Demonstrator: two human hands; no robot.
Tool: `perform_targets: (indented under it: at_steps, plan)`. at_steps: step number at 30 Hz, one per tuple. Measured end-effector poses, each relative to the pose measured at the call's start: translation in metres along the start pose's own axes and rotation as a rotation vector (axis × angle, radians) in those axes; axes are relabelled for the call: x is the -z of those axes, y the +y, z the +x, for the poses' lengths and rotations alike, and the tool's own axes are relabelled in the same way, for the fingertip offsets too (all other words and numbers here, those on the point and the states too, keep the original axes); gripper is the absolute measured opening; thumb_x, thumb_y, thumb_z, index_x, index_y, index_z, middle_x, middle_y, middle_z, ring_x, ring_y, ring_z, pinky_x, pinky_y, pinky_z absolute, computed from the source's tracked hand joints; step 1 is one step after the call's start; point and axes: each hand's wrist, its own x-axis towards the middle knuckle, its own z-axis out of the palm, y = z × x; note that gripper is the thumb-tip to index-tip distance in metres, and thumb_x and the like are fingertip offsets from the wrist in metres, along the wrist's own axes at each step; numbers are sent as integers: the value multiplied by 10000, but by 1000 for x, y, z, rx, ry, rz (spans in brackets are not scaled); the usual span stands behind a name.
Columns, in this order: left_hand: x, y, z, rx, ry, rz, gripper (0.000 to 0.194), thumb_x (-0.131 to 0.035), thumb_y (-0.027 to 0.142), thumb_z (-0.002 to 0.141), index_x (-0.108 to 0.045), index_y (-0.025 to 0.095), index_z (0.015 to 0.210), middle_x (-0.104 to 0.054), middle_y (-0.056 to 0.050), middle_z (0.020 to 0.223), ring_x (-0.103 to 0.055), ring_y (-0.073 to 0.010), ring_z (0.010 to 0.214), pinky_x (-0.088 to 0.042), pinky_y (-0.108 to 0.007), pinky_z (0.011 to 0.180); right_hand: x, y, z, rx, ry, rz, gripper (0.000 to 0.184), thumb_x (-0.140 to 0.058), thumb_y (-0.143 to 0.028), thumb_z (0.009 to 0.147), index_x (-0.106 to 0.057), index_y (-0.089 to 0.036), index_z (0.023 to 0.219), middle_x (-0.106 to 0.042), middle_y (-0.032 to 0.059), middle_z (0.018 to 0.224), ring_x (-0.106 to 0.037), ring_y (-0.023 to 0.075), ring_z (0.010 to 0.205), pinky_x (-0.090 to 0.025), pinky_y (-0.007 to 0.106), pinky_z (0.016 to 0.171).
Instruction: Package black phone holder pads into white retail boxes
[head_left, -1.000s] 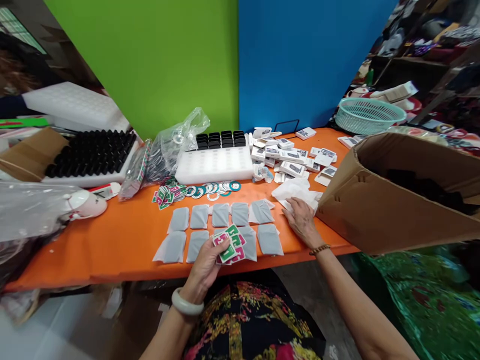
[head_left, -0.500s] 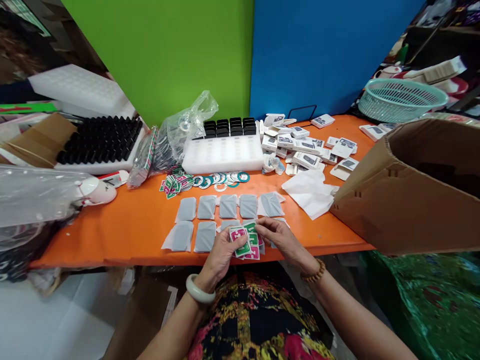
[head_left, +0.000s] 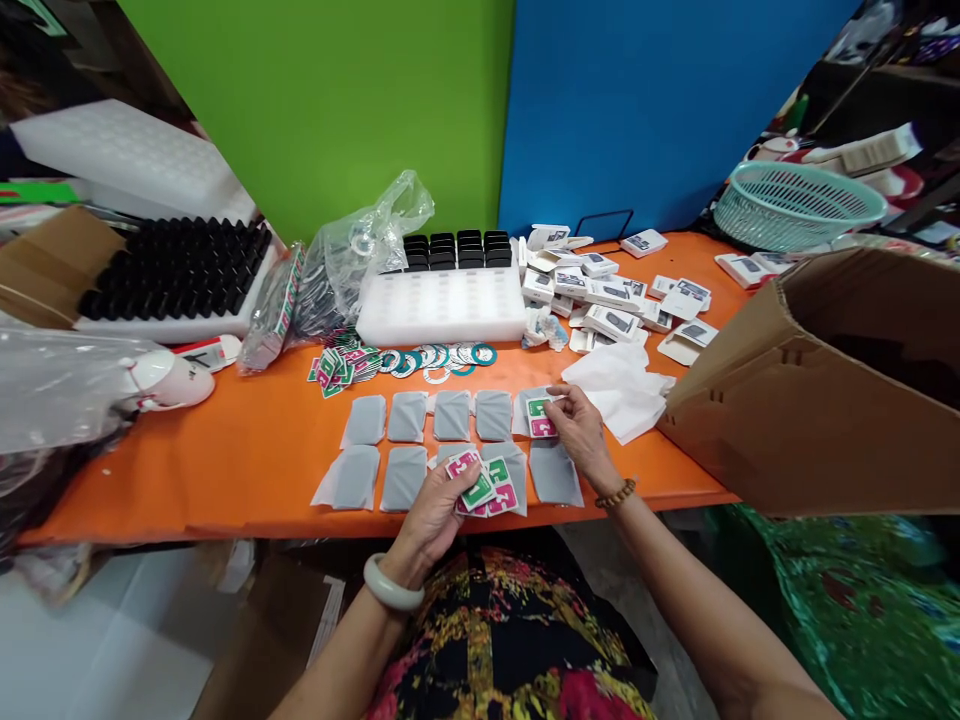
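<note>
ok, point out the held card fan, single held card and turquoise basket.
Held card fan [head_left: 489, 489], head view, printed face.
Single held card [head_left: 539, 420], head view, printed face.
Turquoise basket [head_left: 769, 225], head view, near wall.

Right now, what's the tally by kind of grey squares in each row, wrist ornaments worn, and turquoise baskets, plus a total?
Far-row grey squares: 5
Near-row grey squares: 5, some partly covered by held cards
Pale bangle: 1
Beaded bracelet: 1
Turquoise basket: 1
Total: 13
</note>
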Motion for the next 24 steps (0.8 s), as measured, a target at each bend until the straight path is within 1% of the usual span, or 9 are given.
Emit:
perform_targets:
  at_steps: [5,10,13,15,17,19,21,23,24]
  plan:
    - [-2,2,1,-27,1,-23,357,-858,278,579,-640,142,827,-709,-36,737,-687,-194,725,-580,-287,673,-4,5,9,128,104,-331,145,-506,-312,779,-562,-207,862,-539,-6,658,-510,171,606,-393,293,575]
    - [-5,3,1,-52,5,-20,357,-851,275,591,-649,139,853,-722,-53,792,-692,-200,742,-580,-294,690,-3,9,14,313,118,-591,116,-456,-243,796,-557,-197,829,-600,65,773,-542,218,730,-421,351,697]
    - [-4,3,1,-64,8,-20,356,-851,269,593,-656,142,863,-723,-50,805,-689,-192,734,-575,-294,703,-1,4,9,413,137,-586,157,-462,-259,812,-575,-183,891,-604,109,897,-542,237,817,-434,379,764]
    - [-4,3,1,-75,-1,-14,350,-846,272,604,-661,137,869,-722,-50,807,-684,-183,720,-571,-286,693,-1,-4,0,401,115,-488,180,-494,-301,826,-588,-183,924,-606,103,921,-543,223,813,-442,370,765]
    - [-3,3,2,-85,-9,-6,356,-842,277,613,-665,130,885,-721,-49,801,-679,-172,700,-567,-274,672,-5,-13,-12,286,-4,-323,190,-549,-362,821,-604,-194,889,-612,61,834,-539,190,734,-448,336,701]
    - [-4,2,2,-98,-17,5,366,-841,278,615,-666,129,900,-722,-48,802,-678,-168,699,-563,-266,670,-11,-20,-26,103,-233,-117,229,-611,-420,789,-620,-199,848,-607,23,745,-528,157,656,-437,297,613]
    - [-5,2,2,-114,-39,18,372,-837,281,623,-664,130,915,-726,-55,824,-685,-176,733,-560,-267,693,-17,-24,-38,-57,-462,79,269,-667,-443,746,-633,-194,843,-616,8,729,-532,136,629,-431,273,574]
    - [-5,1,2,-128,-57,28,377,-832,286,631,-660,128,927,-729,-64,846,-691,-185,762,-559,-268,707,-22,-25,-43,-143,-577,194,280,-710,-430,710,-635,-185,826,-616,-2,720,-535,120,616,-433,260,570]
    - [-4,1,2,-132,-54,27,384,-834,289,629,-657,128,931,-730,-66,852,-692,-187,765,-561,-267,703,-24,-25,-43,-158,-583,219,274,-722,-418,699,-630,-182,804,-607,-10,699,-529,112,604,-431,255,568]
